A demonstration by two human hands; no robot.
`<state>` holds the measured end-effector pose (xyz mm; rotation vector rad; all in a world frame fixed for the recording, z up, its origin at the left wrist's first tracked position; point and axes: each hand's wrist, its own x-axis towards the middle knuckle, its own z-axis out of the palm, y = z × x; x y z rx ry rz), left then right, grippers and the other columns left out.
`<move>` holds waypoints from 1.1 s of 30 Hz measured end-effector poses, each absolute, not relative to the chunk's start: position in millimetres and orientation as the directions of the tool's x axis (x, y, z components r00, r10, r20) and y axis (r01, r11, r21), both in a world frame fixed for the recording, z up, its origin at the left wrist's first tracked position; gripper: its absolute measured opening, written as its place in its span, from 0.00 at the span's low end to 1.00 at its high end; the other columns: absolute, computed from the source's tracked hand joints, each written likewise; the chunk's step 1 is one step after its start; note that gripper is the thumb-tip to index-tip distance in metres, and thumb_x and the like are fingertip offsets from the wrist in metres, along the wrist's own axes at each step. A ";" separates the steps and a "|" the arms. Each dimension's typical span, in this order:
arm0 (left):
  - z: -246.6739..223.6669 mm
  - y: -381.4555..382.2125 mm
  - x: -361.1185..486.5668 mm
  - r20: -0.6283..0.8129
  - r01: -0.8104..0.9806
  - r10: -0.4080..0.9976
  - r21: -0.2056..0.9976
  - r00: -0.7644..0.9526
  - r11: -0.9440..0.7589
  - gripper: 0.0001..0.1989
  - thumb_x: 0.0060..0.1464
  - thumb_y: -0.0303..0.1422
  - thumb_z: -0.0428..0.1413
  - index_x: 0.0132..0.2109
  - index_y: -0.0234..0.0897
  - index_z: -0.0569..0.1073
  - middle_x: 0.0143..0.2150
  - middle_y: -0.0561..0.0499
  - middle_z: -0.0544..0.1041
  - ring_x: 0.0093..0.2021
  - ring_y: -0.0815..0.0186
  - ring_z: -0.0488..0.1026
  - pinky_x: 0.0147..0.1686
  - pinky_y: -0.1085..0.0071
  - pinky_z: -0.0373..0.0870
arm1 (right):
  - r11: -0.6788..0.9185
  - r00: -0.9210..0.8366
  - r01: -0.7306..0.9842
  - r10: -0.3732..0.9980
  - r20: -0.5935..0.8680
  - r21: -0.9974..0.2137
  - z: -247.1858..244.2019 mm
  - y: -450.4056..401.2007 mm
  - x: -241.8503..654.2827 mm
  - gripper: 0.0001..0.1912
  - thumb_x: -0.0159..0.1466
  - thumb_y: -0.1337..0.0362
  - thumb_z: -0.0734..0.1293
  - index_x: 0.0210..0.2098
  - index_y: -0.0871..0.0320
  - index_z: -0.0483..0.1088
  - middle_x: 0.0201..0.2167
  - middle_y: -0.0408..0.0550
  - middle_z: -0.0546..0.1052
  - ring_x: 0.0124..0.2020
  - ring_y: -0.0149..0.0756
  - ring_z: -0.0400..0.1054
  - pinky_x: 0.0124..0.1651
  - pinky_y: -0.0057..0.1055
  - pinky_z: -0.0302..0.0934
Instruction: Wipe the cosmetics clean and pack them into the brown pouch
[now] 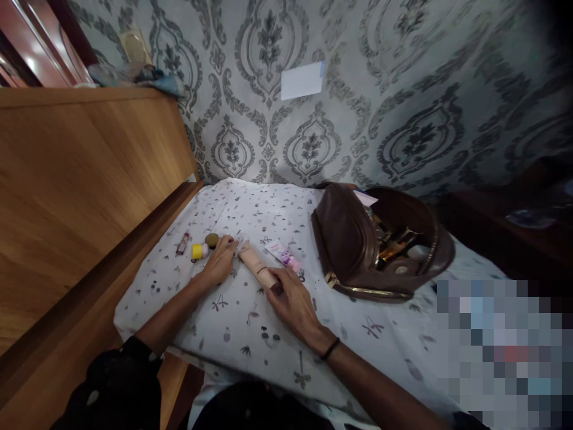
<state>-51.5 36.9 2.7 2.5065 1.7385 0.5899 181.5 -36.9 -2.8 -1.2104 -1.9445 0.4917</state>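
A long beige cosmetic tube [256, 264] lies slantwise above the patterned white cloth, its dark-capped end toward me. My right hand [293, 301] is closed around that capped end. At the tube's far end is my left hand [221, 261], fingers bent together beside a small clear piece; what they hold, if anything, I cannot make out. Just left of this hand are a small round olive-coloured pot [212, 240] and a small bottle with a yellow cap [197, 251]. A white, pink and purple tube [285, 255] lies right of the beige one.
An unzipped brown bag [344, 239] with several cosmetics inside stands at the right. Farther left lies a small pinkish tube [182, 243]. A wooden panel [89, 161] borders the left side. Patterned wallpaper [268, 131] covers the wall behind.
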 end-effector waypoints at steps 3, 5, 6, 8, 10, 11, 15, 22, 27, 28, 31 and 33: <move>4.1 37.8 -48.6 0.274 0.914 0.916 0.202 0.292 -0.351 0.25 0.53 0.16 0.45 0.54 0.38 0.69 0.52 0.44 0.65 0.55 0.57 0.63 0.56 0.57 0.67 | 0.432 -0.205 0.659 0.891 0.405 -0.615 -3.7 -36.6 183.0 0.10 0.63 0.63 0.65 0.43 0.58 0.70 0.37 0.50 0.72 0.39 0.42 0.67 0.44 0.38 0.63; 4.6 37.7 -47.9 0.274 0.917 0.916 0.191 0.293 -0.350 0.27 0.51 0.15 0.45 0.55 0.39 0.69 0.51 0.45 0.65 0.54 0.57 0.63 0.56 0.56 0.66 | 0.422 -0.216 0.690 0.896 0.388 -0.589 -3.3 -36.7 184.3 0.07 0.63 0.61 0.65 0.38 0.58 0.70 0.35 0.50 0.72 0.39 0.43 0.67 0.44 0.38 0.63; 4.9 37.0 -47.9 0.273 0.918 0.916 0.187 0.295 -0.351 0.28 0.50 0.14 0.45 0.56 0.39 0.68 0.51 0.45 0.66 0.54 0.57 0.63 0.56 0.55 0.66 | 0.423 -0.225 0.694 0.896 0.383 -0.583 -2.9 -36.8 185.0 0.07 0.63 0.61 0.65 0.37 0.58 0.71 0.35 0.50 0.72 0.39 0.43 0.67 0.43 0.37 0.63; 6.0 33.4 -47.5 0.271 0.917 0.914 0.180 0.302 -0.357 0.30 0.49 0.14 0.44 0.58 0.39 0.67 0.51 0.44 0.66 0.55 0.56 0.63 0.57 0.55 0.66 | 0.430 -0.235 0.684 0.895 0.380 -0.590 -2.3 -37.1 186.0 0.07 0.64 0.60 0.65 0.38 0.57 0.71 0.34 0.49 0.73 0.38 0.43 0.67 0.43 0.37 0.62; 7.8 25.7 -44.7 0.282 0.908 0.905 0.183 0.318 -0.376 0.33 0.48 0.13 0.44 0.61 0.38 0.65 0.53 0.44 0.66 0.56 0.56 0.63 0.58 0.54 0.66 | 0.435 -0.237 0.656 0.894 0.379 -0.616 -2.2 -37.1 186.5 0.09 0.65 0.61 0.64 0.41 0.58 0.71 0.35 0.49 0.74 0.38 0.42 0.68 0.43 0.36 0.63; 9.0 20.1 -41.7 0.293 0.899 0.896 0.188 0.333 -0.395 0.35 0.48 0.13 0.44 0.62 0.38 0.63 0.54 0.43 0.66 0.57 0.55 0.62 0.58 0.53 0.65 | 0.436 -0.239 0.642 0.895 0.376 -0.631 -2.5 -36.9 186.7 0.10 0.65 0.61 0.64 0.43 0.58 0.71 0.36 0.50 0.75 0.39 0.42 0.69 0.42 0.36 0.63; 14.8 -11.5 -18.2 0.332 0.825 0.834 0.218 0.440 -0.522 0.32 0.54 0.16 0.45 0.65 0.37 0.60 0.58 0.40 0.65 0.60 0.54 0.61 0.60 0.54 0.64 | 0.431 -0.235 0.610 0.900 0.368 -0.665 -3.6 -35.2 186.6 0.13 0.64 0.63 0.65 0.47 0.59 0.70 0.39 0.51 0.77 0.39 0.42 0.71 0.43 0.35 0.64; 23.6 -33.7 8.0 0.285 0.725 0.730 0.143 0.622 -0.674 0.33 0.53 0.19 0.51 0.66 0.34 0.58 0.60 0.37 0.65 0.61 0.50 0.61 0.59 0.53 0.66 | 0.435 -0.264 0.605 0.900 0.347 -0.667 -0.2 -35.6 186.9 0.11 0.60 0.70 0.65 0.43 0.57 0.71 0.38 0.48 0.77 0.39 0.40 0.72 0.44 0.34 0.65; 24.9 4.3 -26.0 0.304 0.839 0.832 0.149 0.465 -0.524 0.32 0.52 0.14 0.44 0.63 0.35 0.61 0.61 0.39 0.63 0.64 0.54 0.58 0.63 0.54 0.62 | 0.480 -0.298 0.616 0.876 0.379 -0.624 0.1 -38.9 187.9 0.19 0.61 0.70 0.66 0.52 0.57 0.69 0.42 0.50 0.76 0.41 0.41 0.72 0.44 0.35 0.67; 25.6 11.2 -33.5 0.300 0.853 0.847 0.155 0.440 -0.498 0.34 0.51 0.14 0.44 0.64 0.37 0.61 0.62 0.41 0.62 0.64 0.54 0.57 0.64 0.53 0.61 | 0.485 -0.299 0.619 0.873 0.385 -0.618 -0.3 -39.2 187.8 0.20 0.61 0.71 0.66 0.53 0.56 0.69 0.42 0.50 0.76 0.41 0.41 0.72 0.43 0.34 0.67; 27.7 23.7 -48.3 0.283 0.883 0.879 0.166 0.384 -0.439 0.34 0.52 0.14 0.45 0.65 0.40 0.60 0.63 0.42 0.61 0.64 0.55 0.57 0.63 0.53 0.61 | 0.511 -0.307 0.585 0.858 0.411 -0.630 -1.5 -39.0 187.8 0.22 0.61 0.72 0.65 0.55 0.56 0.68 0.43 0.50 0.75 0.38 0.39 0.72 0.40 0.33 0.68; 28.0 25.5 -51.4 0.283 0.895 0.889 0.165 0.359 -0.414 0.33 0.53 0.15 0.44 0.65 0.39 0.59 0.61 0.42 0.61 0.62 0.56 0.58 0.62 0.54 0.63 | 0.527 -0.303 0.533 0.849 0.432 -0.662 -1.7 -38.2 188.0 0.23 0.61 0.73 0.64 0.55 0.55 0.68 0.43 0.50 0.74 0.37 0.38 0.71 0.40 0.33 0.69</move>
